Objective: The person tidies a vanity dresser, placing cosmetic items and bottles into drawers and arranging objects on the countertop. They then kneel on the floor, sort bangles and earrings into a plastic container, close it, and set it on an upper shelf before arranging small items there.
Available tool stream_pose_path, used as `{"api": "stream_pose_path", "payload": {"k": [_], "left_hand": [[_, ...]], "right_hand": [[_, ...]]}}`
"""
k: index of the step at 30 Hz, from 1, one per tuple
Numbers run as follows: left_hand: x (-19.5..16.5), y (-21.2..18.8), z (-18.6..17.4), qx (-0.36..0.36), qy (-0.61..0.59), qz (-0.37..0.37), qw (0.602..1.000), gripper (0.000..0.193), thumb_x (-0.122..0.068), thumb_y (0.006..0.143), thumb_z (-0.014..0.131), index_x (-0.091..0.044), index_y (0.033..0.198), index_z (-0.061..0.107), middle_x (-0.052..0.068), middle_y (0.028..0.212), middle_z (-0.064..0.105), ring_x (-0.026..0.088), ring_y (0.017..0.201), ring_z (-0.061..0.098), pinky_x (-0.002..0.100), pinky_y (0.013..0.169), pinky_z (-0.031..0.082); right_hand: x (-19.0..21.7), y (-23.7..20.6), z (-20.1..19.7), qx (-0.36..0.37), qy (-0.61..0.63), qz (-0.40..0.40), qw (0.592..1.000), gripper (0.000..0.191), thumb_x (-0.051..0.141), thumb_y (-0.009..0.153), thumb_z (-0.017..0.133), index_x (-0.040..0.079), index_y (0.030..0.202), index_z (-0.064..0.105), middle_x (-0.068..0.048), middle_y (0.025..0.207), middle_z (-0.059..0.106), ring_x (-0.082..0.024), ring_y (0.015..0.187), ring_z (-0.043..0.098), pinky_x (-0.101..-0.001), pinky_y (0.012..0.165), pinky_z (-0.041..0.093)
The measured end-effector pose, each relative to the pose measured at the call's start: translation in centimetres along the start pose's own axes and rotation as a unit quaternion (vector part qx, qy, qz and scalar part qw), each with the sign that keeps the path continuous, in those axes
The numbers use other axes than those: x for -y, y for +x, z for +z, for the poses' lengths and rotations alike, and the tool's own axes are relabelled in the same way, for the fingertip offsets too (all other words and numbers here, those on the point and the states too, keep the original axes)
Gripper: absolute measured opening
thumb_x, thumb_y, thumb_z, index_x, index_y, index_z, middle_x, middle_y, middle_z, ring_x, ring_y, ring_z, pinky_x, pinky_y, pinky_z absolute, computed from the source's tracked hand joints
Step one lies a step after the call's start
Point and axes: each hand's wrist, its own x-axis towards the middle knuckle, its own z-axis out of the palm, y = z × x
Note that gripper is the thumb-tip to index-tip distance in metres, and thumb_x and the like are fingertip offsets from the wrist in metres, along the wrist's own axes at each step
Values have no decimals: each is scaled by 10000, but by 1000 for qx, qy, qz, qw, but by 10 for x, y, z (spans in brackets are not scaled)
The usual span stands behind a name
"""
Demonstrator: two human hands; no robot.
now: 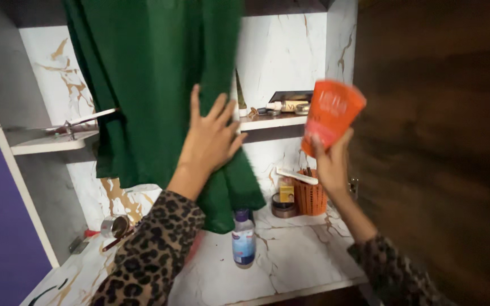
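We see green cloth [160,96] hanging before the marble shelves | left hand [211,139] lies flat on it, fingers spread, gripping nothing | right hand [329,161] pinches orange packet [331,116] near upper shelf [273,120] right edge | clear bottle [244,238] stands under cloth hem on lower shelf; swinging cloth may tip it.

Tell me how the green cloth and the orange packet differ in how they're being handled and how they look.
The green cloth hangs long and limp down the cupboard, while the orange packet is small, stiff and raised in the air. The left hand presses flat and open against the cloth; the right hand grips the packet at its lower edge. The cloth is plain; the packet is printed. Both are blurred.
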Motion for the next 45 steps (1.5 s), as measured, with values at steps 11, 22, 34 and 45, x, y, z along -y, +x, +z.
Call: {"api": "stream_pose_path", "payload": {"k": [11,22,34,45], "left_hand": [[18,-7,48,-9,-147,-45,988,624,-256,846,761,13,1362,536,219,1418,497,419,1377,405,483,1107,416],[23,-23,37,-93,38,41,994,570,-177,882,709,-84,1432,595,116,1614,415,299,1537,318,599,1266,241],[24,-43,43,-17,12,-16,1000,538,-253,793,757,-128,1311,682,71,1640,401,251,1566,256,788,1183,81],[25,-47,24,12,-19,10,1000,624,-252,788,758,-102,1383,646,103,1658,359,267,1572,252,781,1202,82]], "right_hand": [[-18,121,133,88,-87,-87,988,561,283,852,797,-36,1242,548,-215,1104,700,-323,950,727,-418,836,568],[-14,91,180,52,-207,-152,965,394,192,849,789,-76,1104,654,-287,832,706,-474,794,692,-555,716,536],[-25,87,181,54,-237,-178,954,298,242,889,772,-43,959,720,-256,763,700,-444,754,703,-526,716,557],[0,74,165,2,-232,-255,938,469,269,892,770,-96,1167,664,-290,975,643,-464,898,626,-535,829,488]]}}
